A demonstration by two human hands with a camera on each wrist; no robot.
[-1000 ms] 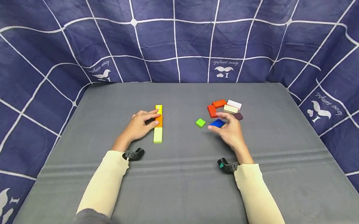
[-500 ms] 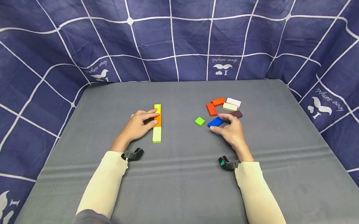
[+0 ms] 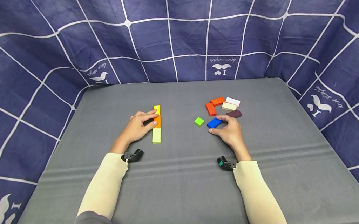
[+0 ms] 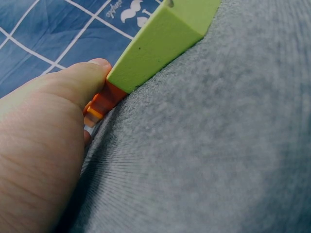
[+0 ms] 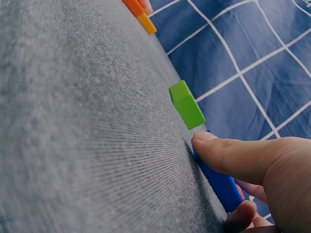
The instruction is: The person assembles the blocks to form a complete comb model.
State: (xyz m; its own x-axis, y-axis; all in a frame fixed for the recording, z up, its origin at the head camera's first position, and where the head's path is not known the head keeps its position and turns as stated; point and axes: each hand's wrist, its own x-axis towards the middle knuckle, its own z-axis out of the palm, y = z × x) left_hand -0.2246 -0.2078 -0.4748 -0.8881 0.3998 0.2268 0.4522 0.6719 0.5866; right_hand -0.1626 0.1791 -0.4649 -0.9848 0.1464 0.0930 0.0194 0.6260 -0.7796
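Note:
On the left of the grey table, a yellow block, an orange block and a pale yellow-green block lie end to end in a row. My left hand holds the orange block from its left side, with the thumb near the pale block and the fingertips by the yellow one. My right hand pinches a blue block between thumb and fingers, at or just above the cloth. Just left of it lies a small green block, apart from the blue one.
Behind the right hand lie two red blocks, a white block, a cream block and a dark brown block. A blue curtain with white lines surrounds the table's back and sides.
The right hand has shifted slightly left with the blue block, and more of that block shows between its fingers. The left hand and the row of blocks stay in place.

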